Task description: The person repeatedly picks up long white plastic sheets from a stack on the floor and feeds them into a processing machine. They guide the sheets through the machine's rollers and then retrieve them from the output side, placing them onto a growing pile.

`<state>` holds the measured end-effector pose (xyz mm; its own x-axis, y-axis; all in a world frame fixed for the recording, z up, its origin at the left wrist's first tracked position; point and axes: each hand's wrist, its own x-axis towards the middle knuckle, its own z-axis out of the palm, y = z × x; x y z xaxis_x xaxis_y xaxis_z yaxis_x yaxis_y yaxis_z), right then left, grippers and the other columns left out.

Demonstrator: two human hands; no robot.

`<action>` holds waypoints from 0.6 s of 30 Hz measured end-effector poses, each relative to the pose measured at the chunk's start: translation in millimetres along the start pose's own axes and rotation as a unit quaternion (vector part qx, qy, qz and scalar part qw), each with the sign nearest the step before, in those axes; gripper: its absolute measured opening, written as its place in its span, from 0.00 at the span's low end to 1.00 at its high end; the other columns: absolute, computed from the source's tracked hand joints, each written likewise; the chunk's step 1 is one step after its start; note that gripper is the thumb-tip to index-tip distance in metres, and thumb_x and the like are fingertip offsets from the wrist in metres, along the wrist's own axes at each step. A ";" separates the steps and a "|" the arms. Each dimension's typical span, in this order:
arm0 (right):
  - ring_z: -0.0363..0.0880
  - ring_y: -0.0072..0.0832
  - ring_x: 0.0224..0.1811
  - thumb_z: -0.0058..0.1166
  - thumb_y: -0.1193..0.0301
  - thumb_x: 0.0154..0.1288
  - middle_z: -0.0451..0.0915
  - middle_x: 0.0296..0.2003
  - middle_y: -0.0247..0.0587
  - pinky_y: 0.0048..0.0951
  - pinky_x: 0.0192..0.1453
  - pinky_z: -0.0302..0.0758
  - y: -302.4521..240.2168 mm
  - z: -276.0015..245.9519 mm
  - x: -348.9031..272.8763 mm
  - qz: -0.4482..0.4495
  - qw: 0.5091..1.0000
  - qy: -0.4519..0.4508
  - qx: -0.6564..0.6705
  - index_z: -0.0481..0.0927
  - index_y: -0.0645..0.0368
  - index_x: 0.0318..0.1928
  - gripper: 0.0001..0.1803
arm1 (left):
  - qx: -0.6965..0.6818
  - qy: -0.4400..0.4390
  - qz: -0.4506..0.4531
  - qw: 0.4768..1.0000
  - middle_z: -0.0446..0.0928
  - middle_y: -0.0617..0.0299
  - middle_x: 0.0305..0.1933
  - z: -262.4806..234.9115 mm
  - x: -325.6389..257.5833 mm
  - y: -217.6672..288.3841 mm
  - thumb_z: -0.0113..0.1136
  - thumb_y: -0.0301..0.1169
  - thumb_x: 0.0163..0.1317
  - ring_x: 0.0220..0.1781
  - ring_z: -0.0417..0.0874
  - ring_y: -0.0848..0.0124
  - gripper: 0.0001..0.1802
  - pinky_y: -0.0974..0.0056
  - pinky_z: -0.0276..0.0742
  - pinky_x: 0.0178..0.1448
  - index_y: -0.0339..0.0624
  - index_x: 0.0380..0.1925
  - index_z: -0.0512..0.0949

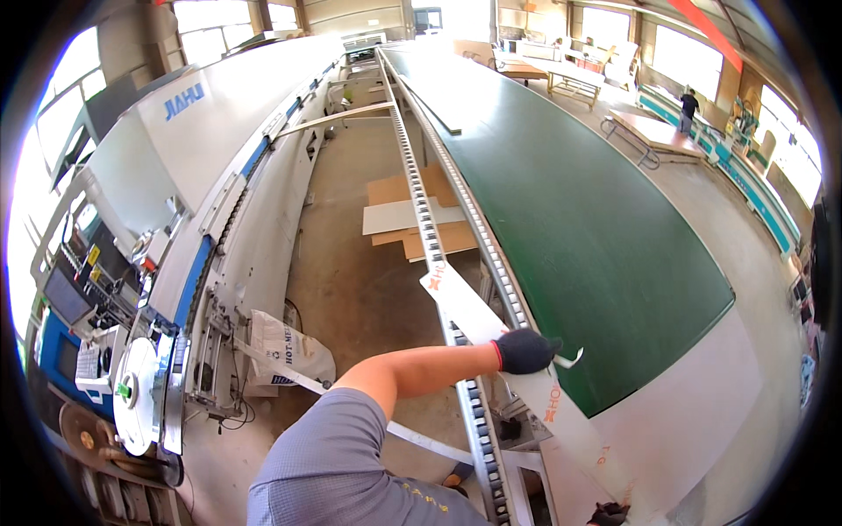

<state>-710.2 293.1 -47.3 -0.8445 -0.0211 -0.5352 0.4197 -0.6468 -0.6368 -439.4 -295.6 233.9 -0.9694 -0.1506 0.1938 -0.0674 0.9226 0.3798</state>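
Observation:
A long, narrow white panel (474, 307) with orange printing lies slantwise across the roller rails, running from the middle of the view to the lower right. My left hand (526, 351), in a black glove with a red cuff edge, is over the panel's middle. Its fingers are closed, and a thin curled white strip (571, 358) sticks out from them. At the bottom edge, my right hand (608, 515), in a dark glove, grips the panel's near end; most of that hand is cut off by the frame.
Two roller rails (412, 171) run away beside a green conveyor belt (579, 210). To the left stands a long white machine (175, 131) with a reel (138, 394) and a white sack (289, 349). Cardboard sheets (412, 193) lie beneath the rails. Another person (688, 110) stands far right.

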 end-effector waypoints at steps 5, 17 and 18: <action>0.53 0.15 0.12 0.43 0.45 0.74 0.57 0.12 0.17 0.32 0.19 0.64 -27.8 220.8 -163.6 -0.071 0.989 -0.126 -0.006 0.71 0.40 0.29 0.19 | 0.082 0.217 -0.071 0.970 0.75 0.50 0.19 -119.0 -108.0 3.6 0.55 0.36 0.63 0.23 0.80 0.48 0.11 0.47 0.75 0.30 0.42 0.39 0.72; 0.76 0.23 0.29 0.52 0.48 0.69 0.83 0.38 0.33 0.28 0.32 0.73 -135.7 583.7 -517.5 -0.269 0.820 -0.503 0.052 0.80 0.52 0.51 0.23 | -0.014 0.680 -0.083 0.729 0.76 0.44 0.32 -306.8 -213.2 -10.7 0.52 0.30 0.67 0.35 0.79 0.42 0.06 0.46 0.73 0.39 0.39 0.38 0.69; 0.76 0.23 0.30 0.53 0.49 0.69 0.83 0.38 0.33 0.28 0.33 0.73 -134.8 599.3 -547.3 -0.276 0.799 -0.533 0.044 0.80 0.52 0.51 0.23 | -0.021 0.679 -0.063 0.731 0.75 0.43 0.34 -329.1 -214.7 -9.2 0.53 0.30 0.66 0.36 0.79 0.42 0.07 0.46 0.73 0.39 0.38 0.39 0.68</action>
<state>-504.1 -65.1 664.1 -0.7165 -0.3207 0.6194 -0.0996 -0.8319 -0.5459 -152.9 -388.6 486.5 0.1734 -0.4728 0.8639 -0.1009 0.8641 0.4931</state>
